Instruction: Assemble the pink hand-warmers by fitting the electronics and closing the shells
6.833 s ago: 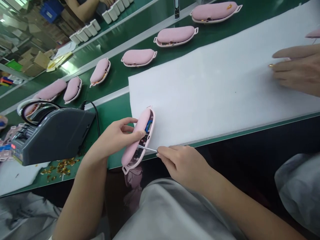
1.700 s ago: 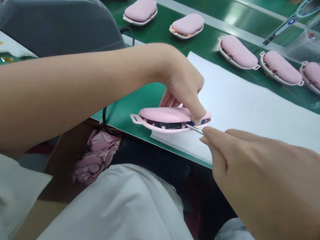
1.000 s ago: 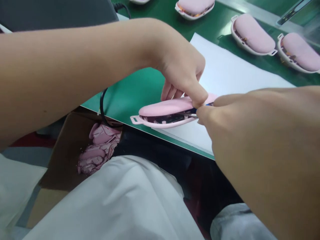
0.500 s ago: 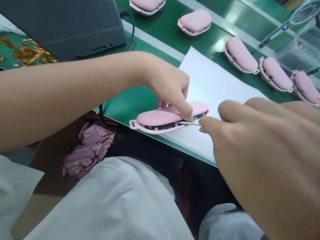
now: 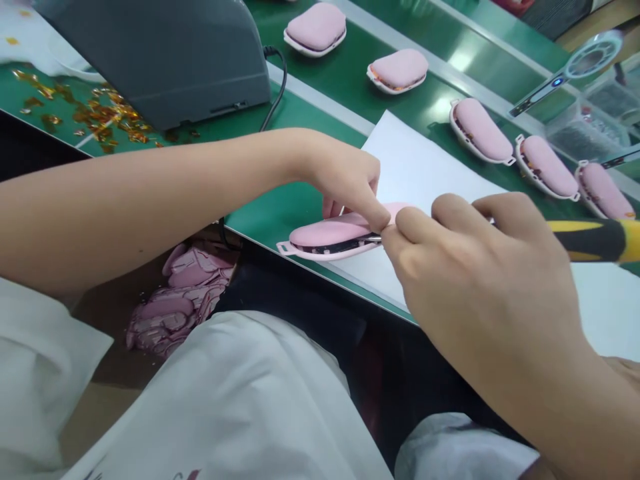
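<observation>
A pink oval plastic case with a loop at its left end stands on edge at the bench's front, over white paper. Dark parts show in the gap between its two shells. My left hand is closed on the case from above, its thumb pressed near the gap. In my right hand is a screwdriver with a yellow and black handle. Its thin metal shaft reaches into the gap, just beside my left thumb; the tip is hidden inside.
Several similar pink cases lie along the green bench. A grey machine with a black cable stands at the upper left, near scattered amber film scraps. Below the bench edge is a box of pink shells. White paper lies under my hands.
My right hand has come closer to my left thumb, and the screwdriver's handle now shows. The shaft has gone deeper along the gap. The view has shifted slightly.
</observation>
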A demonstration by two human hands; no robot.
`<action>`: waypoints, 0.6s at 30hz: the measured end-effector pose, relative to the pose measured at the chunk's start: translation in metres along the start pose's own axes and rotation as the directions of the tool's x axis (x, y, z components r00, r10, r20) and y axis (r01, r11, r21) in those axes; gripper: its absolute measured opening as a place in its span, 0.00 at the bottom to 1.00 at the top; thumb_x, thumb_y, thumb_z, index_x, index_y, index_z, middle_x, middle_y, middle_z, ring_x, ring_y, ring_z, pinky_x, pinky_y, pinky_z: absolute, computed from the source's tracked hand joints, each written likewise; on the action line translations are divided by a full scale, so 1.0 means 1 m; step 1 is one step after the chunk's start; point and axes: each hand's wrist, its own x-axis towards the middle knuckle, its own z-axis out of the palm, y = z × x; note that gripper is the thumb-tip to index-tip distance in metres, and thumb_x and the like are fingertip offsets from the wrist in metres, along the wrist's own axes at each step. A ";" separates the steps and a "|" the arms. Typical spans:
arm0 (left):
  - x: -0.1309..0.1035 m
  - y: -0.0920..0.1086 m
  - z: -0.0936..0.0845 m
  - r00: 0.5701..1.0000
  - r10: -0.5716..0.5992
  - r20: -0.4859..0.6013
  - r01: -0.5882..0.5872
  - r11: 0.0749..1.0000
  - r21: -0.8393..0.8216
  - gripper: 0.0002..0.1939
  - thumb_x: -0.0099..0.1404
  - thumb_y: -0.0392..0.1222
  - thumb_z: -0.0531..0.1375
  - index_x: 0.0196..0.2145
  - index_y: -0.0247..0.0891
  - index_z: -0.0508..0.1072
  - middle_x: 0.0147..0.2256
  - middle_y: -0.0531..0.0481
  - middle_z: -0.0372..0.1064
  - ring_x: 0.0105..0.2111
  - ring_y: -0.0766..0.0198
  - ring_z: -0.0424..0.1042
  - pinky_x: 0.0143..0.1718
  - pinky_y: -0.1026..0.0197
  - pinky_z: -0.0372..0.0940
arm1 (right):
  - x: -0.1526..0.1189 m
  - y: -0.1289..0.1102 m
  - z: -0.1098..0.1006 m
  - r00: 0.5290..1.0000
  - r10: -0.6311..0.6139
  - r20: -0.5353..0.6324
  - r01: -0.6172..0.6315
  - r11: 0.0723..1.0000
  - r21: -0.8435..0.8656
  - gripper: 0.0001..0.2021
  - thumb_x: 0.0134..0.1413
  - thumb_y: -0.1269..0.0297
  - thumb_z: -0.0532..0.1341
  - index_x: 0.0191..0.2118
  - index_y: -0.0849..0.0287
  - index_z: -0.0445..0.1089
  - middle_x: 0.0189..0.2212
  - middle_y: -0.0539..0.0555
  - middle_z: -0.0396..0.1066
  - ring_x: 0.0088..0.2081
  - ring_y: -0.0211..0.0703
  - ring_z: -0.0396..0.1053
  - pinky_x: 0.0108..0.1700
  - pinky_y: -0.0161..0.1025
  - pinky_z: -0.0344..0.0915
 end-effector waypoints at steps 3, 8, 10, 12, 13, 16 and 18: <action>-0.002 -0.002 0.001 0.999 -0.018 -0.026 0.017 0.999 -0.040 0.11 0.44 0.50 0.61 0.19 0.41 0.77 0.19 0.52 0.66 0.28 0.61 0.67 0.30 0.62 0.58 | -0.004 0.004 -0.003 0.999 0.015 -0.028 -0.016 1.000 -0.027 0.16 0.49 0.83 0.50 0.19 0.59 0.64 0.17 0.50 0.53 0.23 0.39 0.49 0.30 0.41 0.43; -0.002 -0.002 0.001 0.999 -0.029 -0.013 0.029 0.999 -0.047 0.11 0.43 0.50 0.61 0.21 0.41 0.77 0.21 0.51 0.68 0.29 0.60 0.67 0.30 0.62 0.59 | -0.016 -0.001 -0.007 0.998 0.054 -0.032 -0.056 0.997 -0.062 0.15 0.52 0.82 0.50 0.21 0.59 0.66 0.17 0.51 0.55 0.24 0.41 0.52 0.30 0.41 0.44; -0.001 -0.001 0.000 1.000 -0.028 -0.005 0.028 0.999 -0.033 0.13 0.43 0.52 0.62 0.20 0.40 0.77 0.21 0.50 0.68 0.28 0.59 0.67 0.30 0.61 0.59 | -0.018 -0.005 -0.008 0.998 0.059 -0.026 -0.060 0.996 -0.067 0.16 0.52 0.82 0.50 0.20 0.59 0.65 0.17 0.52 0.55 0.24 0.41 0.52 0.30 0.41 0.44; 0.001 0.000 -0.001 1.000 -0.001 0.001 0.001 1.000 -0.003 0.16 0.45 0.55 0.62 0.20 0.38 0.76 0.21 0.49 0.68 0.27 0.59 0.67 0.30 0.59 0.60 | -0.017 -0.008 -0.010 0.998 0.062 -0.021 -0.064 0.995 -0.071 0.16 0.52 0.81 0.50 0.19 0.59 0.64 0.16 0.52 0.54 0.23 0.41 0.52 0.29 0.41 0.44; 0.002 0.000 -0.001 1.000 0.016 0.009 -0.016 1.000 0.014 0.18 0.45 0.56 0.62 0.20 0.37 0.76 0.22 0.48 0.68 0.27 0.59 0.68 0.30 0.58 0.60 | -0.017 -0.010 -0.010 0.998 0.064 -0.020 -0.066 0.995 -0.071 0.17 0.52 0.81 0.50 0.19 0.59 0.65 0.16 0.52 0.53 0.23 0.42 0.51 0.29 0.41 0.44; 0.008 0.001 -0.003 0.998 0.049 0.030 -0.051 0.997 0.066 0.21 0.47 0.59 0.61 0.21 0.36 0.76 0.23 0.47 0.69 0.27 0.58 0.69 0.31 0.57 0.61 | -0.012 -0.014 -0.010 0.998 0.060 -0.027 -0.061 0.996 -0.063 0.17 0.50 0.81 0.51 0.17 0.58 0.64 0.14 0.51 0.50 0.23 0.41 0.50 0.29 0.41 0.43; 0.011 0.004 -0.004 0.998 0.021 0.058 -0.028 0.994 0.108 0.20 0.47 0.58 0.60 0.22 0.36 0.77 0.23 0.47 0.69 0.28 0.57 0.70 0.32 0.56 0.62 | -0.008 -0.017 -0.008 0.999 0.045 -0.024 -0.046 0.998 -0.052 0.17 0.49 0.81 0.51 0.16 0.58 0.64 0.14 0.51 0.49 0.23 0.41 0.50 0.29 0.41 0.42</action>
